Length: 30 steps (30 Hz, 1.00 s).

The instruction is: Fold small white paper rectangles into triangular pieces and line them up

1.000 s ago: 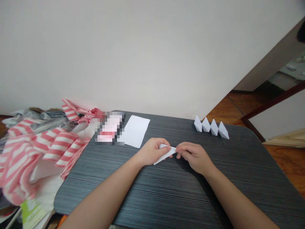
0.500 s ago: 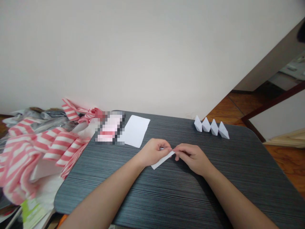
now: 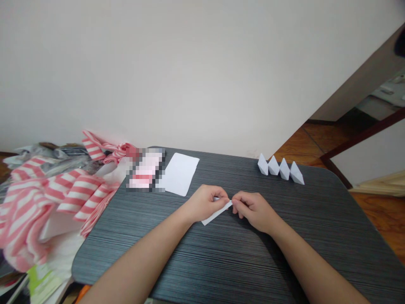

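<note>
White paper strip [image 3: 217, 213] slants from left hand [image 3: 204, 203], pinching it, to right hand [image 3: 255, 209], pinching its tip

A plain off-white wall [image 3: 190, 76] fills my view from ten round to one o'clock, lit softly and greyer toward the upper corners. Its edge slants down at two o'clock, and past it I see reddish-brown, wood-grained floor [image 3: 292, 141]. Around three, dark red trim [image 3: 363, 132] tops a low pale panel [image 3: 370, 150]. The bench [image 3: 221, 270], blackish, finely streaked and round-cornered, spreads across six o'clock.
</note>
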Tool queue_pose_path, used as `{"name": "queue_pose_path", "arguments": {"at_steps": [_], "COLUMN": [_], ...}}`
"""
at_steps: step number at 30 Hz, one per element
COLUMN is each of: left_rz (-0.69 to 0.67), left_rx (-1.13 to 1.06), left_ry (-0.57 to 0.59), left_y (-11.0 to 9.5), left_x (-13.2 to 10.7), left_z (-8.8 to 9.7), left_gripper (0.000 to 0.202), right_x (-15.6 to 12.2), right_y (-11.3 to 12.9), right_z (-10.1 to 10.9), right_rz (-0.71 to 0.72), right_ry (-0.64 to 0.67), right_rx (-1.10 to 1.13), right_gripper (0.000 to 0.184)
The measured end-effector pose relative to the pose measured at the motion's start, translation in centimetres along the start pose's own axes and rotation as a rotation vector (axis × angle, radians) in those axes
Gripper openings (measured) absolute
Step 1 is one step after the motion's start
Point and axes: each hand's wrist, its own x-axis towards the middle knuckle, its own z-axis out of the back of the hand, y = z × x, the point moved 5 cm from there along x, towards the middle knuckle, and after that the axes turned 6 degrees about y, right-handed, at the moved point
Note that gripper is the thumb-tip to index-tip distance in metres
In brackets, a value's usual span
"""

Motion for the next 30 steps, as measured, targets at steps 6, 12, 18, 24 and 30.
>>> {"name": "queue_pose_path", "arguments": {"at_steps": [6, 12, 18, 24, 30], "left_rz": [-0.035, -0.045, -0.054, -0.025, -0.041], "left_rx": [0.034, 0.021, 0.034, 0.025, 0.04], "left_ry": [0.043, 0.058, 0.071, 0.049, 0.07], "left_y": [-0.45, -0.43, -0.51, -0.31, -0.17], "left_x": [-0.08, -0.14, -0.14, -0.04, -0.12], "left_z": [0.01, 0.01, -0.04, 0.02, -0.07], "left_gripper": [0.024, 0.024, 0.025, 0.027, 0.024], "right_x": [-0.11, -0.08, -0.07, -0.25, -0.07], "right_y": [-0.1, -0.1, -0.03, -0.09, -0.29], "right_z": [-0.06, -0.17, -0.18, 0.07, -0.34], "right_rz": [0.018, 0.014, 0.043, 0.052, 0.033], "right_ry": [-0.004, 0.002, 0.006, -0.009, 0.033], "right_rx": [-0.006, 0.032, -0.024, -0.04, 0.017], "right_gripper": [0.022, 0.021, 0.019, 0.019, 0.019]}}
